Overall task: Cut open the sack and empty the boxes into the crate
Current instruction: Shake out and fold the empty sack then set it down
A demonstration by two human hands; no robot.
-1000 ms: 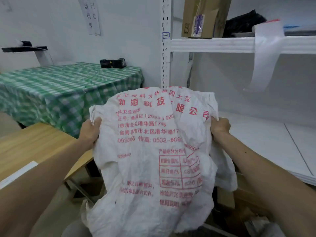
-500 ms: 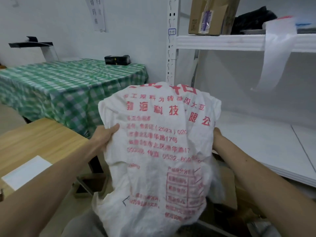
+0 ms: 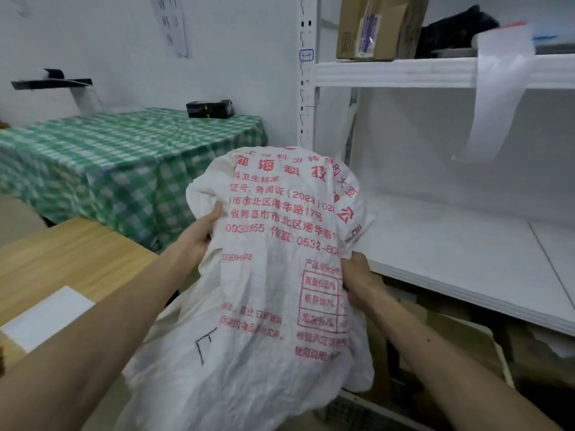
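Observation:
A crumpled white woven sack [image 3: 273, 275] with red printed writing hangs upright in front of me, limp and creased. My left hand [image 3: 202, 234] grips its left edge, thumb on the front. Lower down, my right hand [image 3: 361, 281] grips the right edge with its fingers curled into the fabric. The sack's lower end drapes down toward a grey slotted crate [image 3: 351, 412], of which only a corner shows at the bottom. No boxes are visible; the sack hides whatever lies beneath it.
A white metal shelf unit [image 3: 451, 244] stands to the right, with a cardboard box [image 3: 370, 26] on its upper level. A wooden table [image 3: 68, 259] with a white sheet is at left, a green checked table [image 3: 124, 157] behind. Cardboard [image 3: 460, 337] lies under the shelf.
The sack has shifted right and narrowed. My right hand has dropped lower along the right edge, while my left hand has moved inward and up on the left edge.

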